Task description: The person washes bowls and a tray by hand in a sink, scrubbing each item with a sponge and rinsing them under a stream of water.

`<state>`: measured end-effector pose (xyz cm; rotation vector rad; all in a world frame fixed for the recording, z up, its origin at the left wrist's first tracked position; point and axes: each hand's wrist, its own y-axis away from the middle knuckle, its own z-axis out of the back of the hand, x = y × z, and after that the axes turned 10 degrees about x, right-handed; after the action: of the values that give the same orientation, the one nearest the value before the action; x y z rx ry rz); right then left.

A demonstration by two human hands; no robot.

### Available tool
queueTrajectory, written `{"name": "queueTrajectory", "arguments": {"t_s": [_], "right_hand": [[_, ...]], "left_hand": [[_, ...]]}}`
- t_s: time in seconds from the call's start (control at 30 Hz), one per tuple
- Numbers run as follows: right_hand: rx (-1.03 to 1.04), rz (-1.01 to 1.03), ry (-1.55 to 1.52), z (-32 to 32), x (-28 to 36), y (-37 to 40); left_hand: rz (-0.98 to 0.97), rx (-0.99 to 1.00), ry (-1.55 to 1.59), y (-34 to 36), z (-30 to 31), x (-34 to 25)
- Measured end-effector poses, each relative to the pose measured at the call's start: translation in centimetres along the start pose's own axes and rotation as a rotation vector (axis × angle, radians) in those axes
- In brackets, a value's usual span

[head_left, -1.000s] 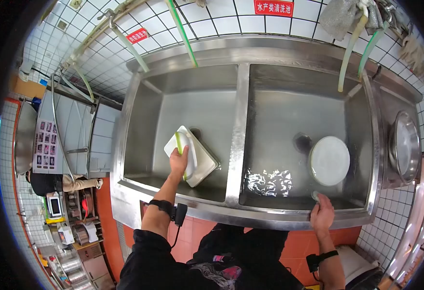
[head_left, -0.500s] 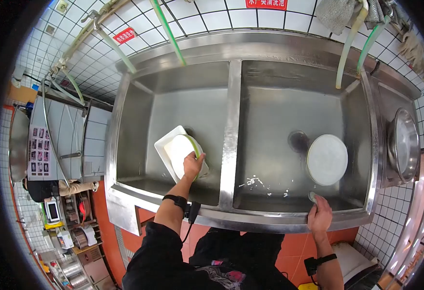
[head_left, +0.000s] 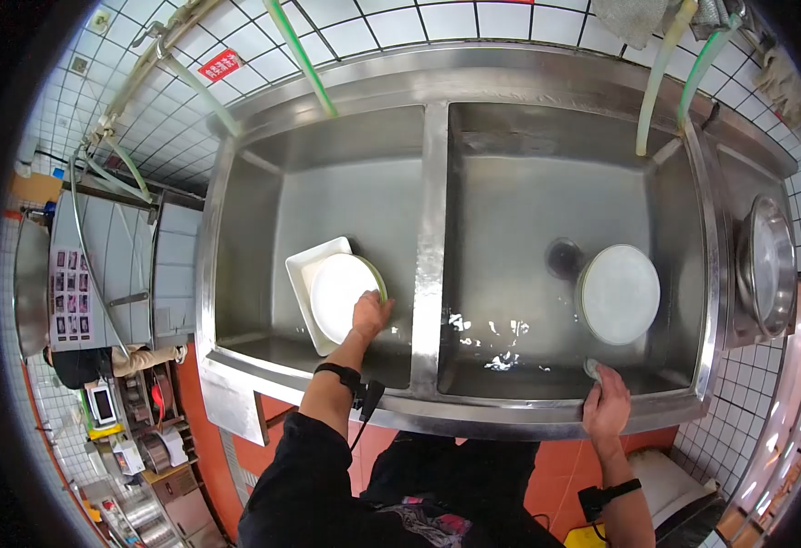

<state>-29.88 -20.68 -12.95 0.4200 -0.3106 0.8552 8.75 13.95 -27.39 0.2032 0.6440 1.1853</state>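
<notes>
In the left basin, my left hand [head_left: 373, 313] grips the right rim of a round white plate [head_left: 338, 297] with a green edge. The plate lies nearly flat over a white rectangular tray [head_left: 304, 265], covering much of it. My right hand [head_left: 608, 402] is closed on a small grey-green scrubbing pad [head_left: 592, 369] at the front edge of the right basin. Just beyond it, another round white plate [head_left: 620, 294] rests in that basin. Its underside or face cannot be told apart.
A steel divider [head_left: 432, 247] separates the two basins. The right basin has a dark drain [head_left: 564, 259] and bright wet glints near its front. Hoses [head_left: 300, 57] hang over the back rim. A metal bowl [head_left: 768, 265] stands on the right ledge. Another person's legs [head_left: 149, 359] show far left.
The plate in my left hand has gone from tilted to nearly flat over the tray. My right hand stays about where it was with the pad. The view has shifted slightly.
</notes>
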Motion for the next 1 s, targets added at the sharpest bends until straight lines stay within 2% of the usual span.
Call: {"name": "queueTrajectory", "arguments": {"t_s": [0.07, 0.2, 0.27, 0.37, 0.5, 0.63, 0.7, 0.73, 0.77, 0.83, 0.9, 0.97, 1.0], "right_hand": [[0.0, 0.0, 0.006, -0.1, -0.2, -0.2], [-0.006, -0.012, 0.005, 0.0, -0.1, -0.2], [0.009, -0.018, -0.019, 0.2, 0.2, -0.2], [0.0, -0.011, -0.006, -0.2, -0.3, -0.2], [0.002, -0.01, -0.013, -0.3, -0.5, -0.2], [-0.005, -0.034, 0.007, -0.1, 0.2, -0.4], [-0.017, -0.034, 0.028, 0.1, -0.3, -0.2], [-0.033, -0.008, 0.024, -0.1, -0.5, -0.3], [-0.05, 0.02, 0.014, -0.4, -0.5, -0.4], [-0.053, 0.0, 0.015, -0.2, -0.3, 0.1], [-0.062, -0.011, 0.012, 0.0, -0.3, 0.1], [-0.046, 0.008, -0.015, 0.1, -0.4, 0.0], [-0.054, -0.001, -0.014, 0.0, -0.6, 0.0]], "left_hand": [[-0.028, 0.035, -0.112, -0.8, -1.2, 0.7], [-0.039, 0.083, -0.121, -1.2, -1.7, 0.0], [-0.002, 0.202, -0.205, -1.4, -1.8, -0.2], [0.038, 0.245, -0.217, -1.1, -2.0, -0.8], [0.017, 0.297, -0.251, -1.3, -3.9, 0.5], [-0.121, 0.357, -0.195, -1.5, -4.8, 2.2], [-0.112, 0.404, -0.128, -0.8, -3.9, 1.4], [-0.138, 0.415, -0.125, -2.8, -7.5, 6.1], [-0.454, 0.436, -0.262, -5.3, -10.4, 10.6], [-0.23, 0.642, -0.371, -2.2, -5.6, 5.0], [-0.216, 0.592, -0.395, -0.4, -4.1, 2.8], [-0.149, 0.277, -0.06, 0.9, -3.3, 2.1], [-0.264, 0.134, -0.098, 0.9, -2.8, 2.2]]}}
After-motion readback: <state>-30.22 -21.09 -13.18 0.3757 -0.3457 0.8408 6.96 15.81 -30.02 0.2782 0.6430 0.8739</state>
